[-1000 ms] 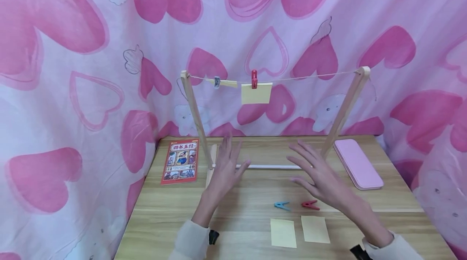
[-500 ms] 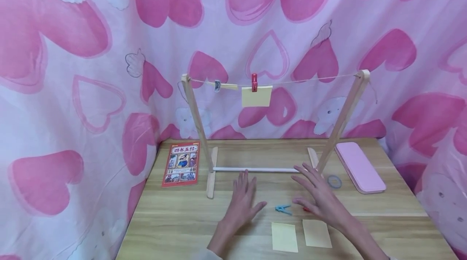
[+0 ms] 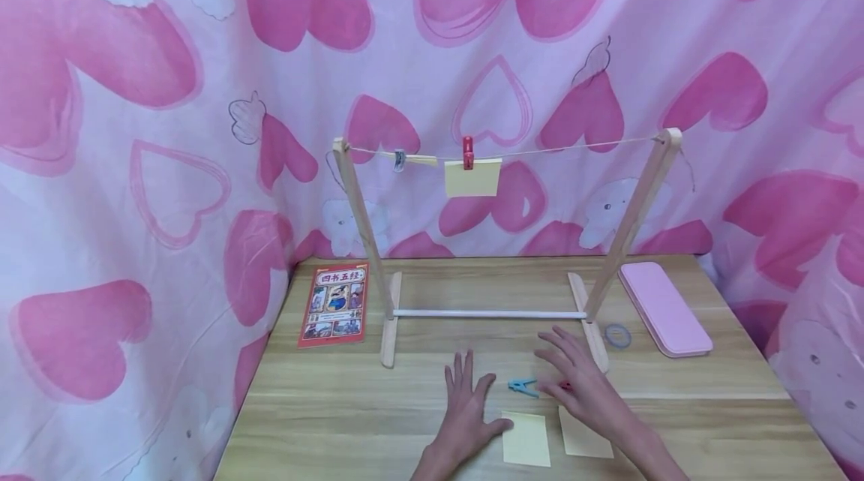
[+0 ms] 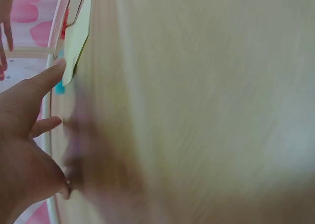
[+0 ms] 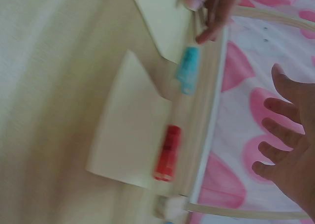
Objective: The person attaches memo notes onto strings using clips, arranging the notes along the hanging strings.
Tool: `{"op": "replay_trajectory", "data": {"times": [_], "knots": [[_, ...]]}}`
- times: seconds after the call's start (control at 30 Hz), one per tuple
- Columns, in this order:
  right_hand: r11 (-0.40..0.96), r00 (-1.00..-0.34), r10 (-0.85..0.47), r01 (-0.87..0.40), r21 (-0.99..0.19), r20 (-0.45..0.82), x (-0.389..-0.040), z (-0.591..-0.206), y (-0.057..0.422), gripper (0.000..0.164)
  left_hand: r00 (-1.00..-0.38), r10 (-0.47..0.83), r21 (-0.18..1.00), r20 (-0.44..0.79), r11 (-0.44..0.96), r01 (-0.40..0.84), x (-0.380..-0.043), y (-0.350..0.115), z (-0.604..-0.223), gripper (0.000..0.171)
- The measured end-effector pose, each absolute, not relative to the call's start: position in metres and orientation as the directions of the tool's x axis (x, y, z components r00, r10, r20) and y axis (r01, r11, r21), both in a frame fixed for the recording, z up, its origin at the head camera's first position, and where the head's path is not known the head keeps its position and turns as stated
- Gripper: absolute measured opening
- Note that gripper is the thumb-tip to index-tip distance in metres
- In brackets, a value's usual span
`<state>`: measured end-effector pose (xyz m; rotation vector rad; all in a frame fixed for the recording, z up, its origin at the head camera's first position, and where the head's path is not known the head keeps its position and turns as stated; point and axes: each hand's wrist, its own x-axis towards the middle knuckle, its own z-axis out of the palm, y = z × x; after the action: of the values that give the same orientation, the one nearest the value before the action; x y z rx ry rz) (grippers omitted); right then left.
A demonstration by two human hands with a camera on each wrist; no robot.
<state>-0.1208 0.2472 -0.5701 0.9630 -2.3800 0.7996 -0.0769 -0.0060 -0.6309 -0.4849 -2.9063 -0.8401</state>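
Observation:
My left hand (image 3: 464, 412) is low over the table, fingers spread, its thumb tip right at the left edge of a yellow paper note (image 3: 526, 439). A second note (image 3: 586, 437) lies to the right, partly behind my right wrist. Above that note is my right hand (image 3: 589, 389), fingers apart and holding nothing. A blue clothespin (image 3: 523, 388) lies between the hands. The red clothespin (image 5: 168, 153) shows fully in the right wrist view; in the head view my right hand mostly covers it.
Behind the hands stands a wooden frame (image 3: 364, 222) with a string on top. A red clothespin (image 3: 469, 154) and a grey clip (image 3: 399, 160) hold notes (image 3: 472, 178) on it. A red booklet (image 3: 334, 305) lies left; a tape ring (image 3: 617, 335) and pink case (image 3: 664, 308) lie right.
My left hand has come back from the frame's left side, toward the front and right, to the left note. My right hand has moved slightly nearer, over the red clothespin.

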Motion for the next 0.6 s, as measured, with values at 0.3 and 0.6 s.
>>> {"op": "replay_trajectory", "data": {"times": [0.3,0.6], "knots": [[0.708,-0.701,-0.467,-0.662,-0.247,0.539,-0.110,-0.625,0.248,0.047,-0.938,0.243,0.533,0.249,0.774,0.342,-0.070,0.007,-0.640,0.047],[0.760,-0.800,-0.415,-0.567,-0.319,0.434,-0.097,-0.633,0.240,0.047,-0.966,0.231,0.676,0.113,0.695,0.245,-0.071,0.004,-0.628,0.026]]}}
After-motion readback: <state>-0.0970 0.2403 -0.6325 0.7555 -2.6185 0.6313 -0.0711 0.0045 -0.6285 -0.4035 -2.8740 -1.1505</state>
